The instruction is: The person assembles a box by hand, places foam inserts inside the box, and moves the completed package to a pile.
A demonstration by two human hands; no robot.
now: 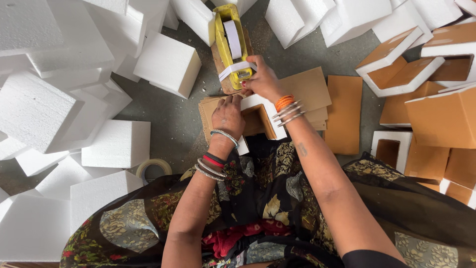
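A yellow tape dispenser with a strip of white tape stands on a wooden block ahead of me on the grey floor. My right hand reaches to the dispenser's near end, fingertips on the tape there. My left hand presses down on a white foam frame lined with brown cardboard, held against my lap. Flat brown cardboard sheets lie under and beside the frame. Both wrists wear bangles.
White foam blocks are piled at the left and along the far side. A roll of tape lies on the floor at the left. Cardboard-wrapped foam boxes and open foam frames are stacked at the right.
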